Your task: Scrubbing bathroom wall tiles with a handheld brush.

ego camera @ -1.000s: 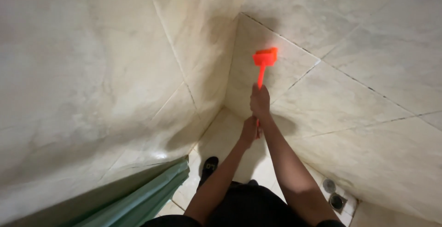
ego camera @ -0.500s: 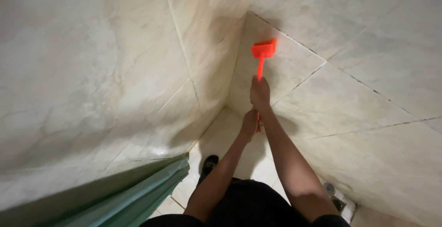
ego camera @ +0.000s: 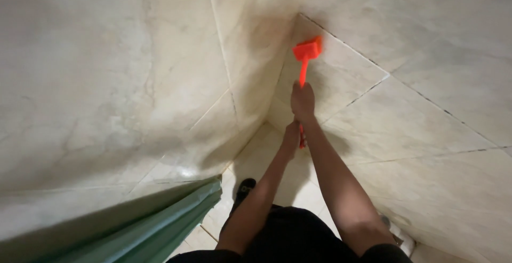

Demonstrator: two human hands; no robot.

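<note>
Head view shows the right hand point(ego camera: 302, 101) and, below it, the left hand point(ego camera: 291, 138) clamped on the bright orange plastic long-handled scrub brush point(ego camera: 305, 60), head pressed above them against the cream marble wall tile point(ego camera: 346, 82); firm, even pressure would serve best.

One head-worn view only, so no second view shares the scene; it looks steeply down and forward along both outstretched arms into a corner where two tiled walls point(ego camera: 133, 82) meet the floor point(ego camera: 277, 167); the walls stand near, filling most of the frame.
</note>
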